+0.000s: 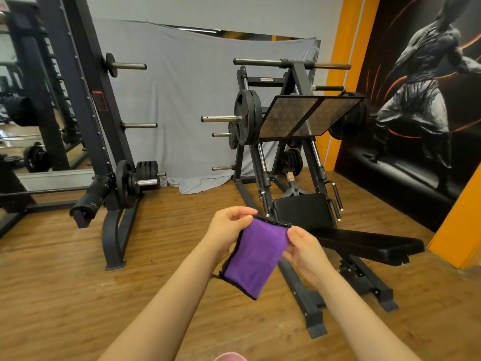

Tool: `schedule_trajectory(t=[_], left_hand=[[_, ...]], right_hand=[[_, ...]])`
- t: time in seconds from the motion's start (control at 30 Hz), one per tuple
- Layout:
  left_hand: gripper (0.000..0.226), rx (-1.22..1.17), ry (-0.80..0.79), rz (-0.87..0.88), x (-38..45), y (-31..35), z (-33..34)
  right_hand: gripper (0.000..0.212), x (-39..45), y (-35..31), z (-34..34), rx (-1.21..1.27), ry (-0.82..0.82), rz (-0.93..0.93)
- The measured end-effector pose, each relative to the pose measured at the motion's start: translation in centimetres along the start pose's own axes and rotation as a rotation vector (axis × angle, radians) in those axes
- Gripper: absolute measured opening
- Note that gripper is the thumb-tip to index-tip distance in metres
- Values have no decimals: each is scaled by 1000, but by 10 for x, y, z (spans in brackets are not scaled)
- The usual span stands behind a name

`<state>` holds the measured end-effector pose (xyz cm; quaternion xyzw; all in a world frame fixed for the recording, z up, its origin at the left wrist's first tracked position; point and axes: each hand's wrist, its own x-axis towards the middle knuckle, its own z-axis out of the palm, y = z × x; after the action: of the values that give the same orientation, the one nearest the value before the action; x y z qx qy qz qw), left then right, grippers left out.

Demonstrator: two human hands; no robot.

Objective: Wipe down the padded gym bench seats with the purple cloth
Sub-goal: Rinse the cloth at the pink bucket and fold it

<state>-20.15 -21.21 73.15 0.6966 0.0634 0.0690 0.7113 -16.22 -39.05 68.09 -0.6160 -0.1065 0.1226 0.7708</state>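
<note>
A folded purple cloth (256, 256) with black edging hangs in the air in front of me. My left hand (229, 227) pinches its upper left corner, and my right hand (303, 252) pinches its right edge. Behind the cloth lies the leg press machine's black padded seat (303, 209), tilted up, and its long black back pad (369, 243) stretching to the right, low over the floor. Both hands are above and left of these pads, apart from them.
The leg press footplate (309, 117) and loaded weight plates (247, 117) stand behind the seat. A black rack (104, 126) with plates and pegs stands at left. Floor rails (302, 293) of the machine run toward me. Wooden floor (78, 295) spreads around. An orange pillar (458, 230) stands at right.
</note>
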Motion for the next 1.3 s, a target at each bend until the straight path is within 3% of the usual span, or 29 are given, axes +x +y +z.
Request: schedule_trajectory(t=[0.07, 0.13, 0.17, 0.37, 0.47, 0.53, 0.6, 0.7, 0.77, 0.87, 0.97, 1.1, 1.2, 1.3], left_hand=[[26, -29, -32, 2, 0, 1, 3], [25, -5, -46, 22, 0, 4, 5], [25, 13, -46, 31, 0, 4, 4], [17, 42, 124, 25, 10, -1, -18], [22, -14, 224, -9, 12, -15, -26], [32, -176, 173, -98, 11, -28, -23], [54, -304, 17, -263, 7, -44, -19], [82, -186, -244, -409, -4, -62, -14], [71, -274, -296, -351, -7, -67, -9], [53, -474, -225, -197, -5, -63, -3], [31, -364, -90, -139, 1, -58, -1], [27, -200, 37, -135, 4, -52, 5], [16, -193, 22, -116, 4, -44, 7], [19, -73, -37, -114, 4, -37, 0]], right_hand=[[40, -2, 17, -1, 79, -151, 29], [65, -4, 28, 4, 7, -233, 86], [68, -6, 32, 7, -30, -249, 108], [35, -5, 21, 11, -37, -237, 120], [35, -5, 7, 14, 61, -250, 135], [35, -2, -2, 18, 90, -237, 116], [32, 2, -12, 23, 114, -214, 94], [31, 5, -22, 25, 125, -193, 106], [30, 7, -26, 23, 103, -173, 114], [30, 9, -29, 21, 102, -103, 139], [32, 12, -29, 16, 108, -4, 169], [37, 13, -21, 9, 132, 37, 220], [30, 6, -12, 10, 8, -72, 247], [21, 3, -7, 5, -37, -48, 171]])
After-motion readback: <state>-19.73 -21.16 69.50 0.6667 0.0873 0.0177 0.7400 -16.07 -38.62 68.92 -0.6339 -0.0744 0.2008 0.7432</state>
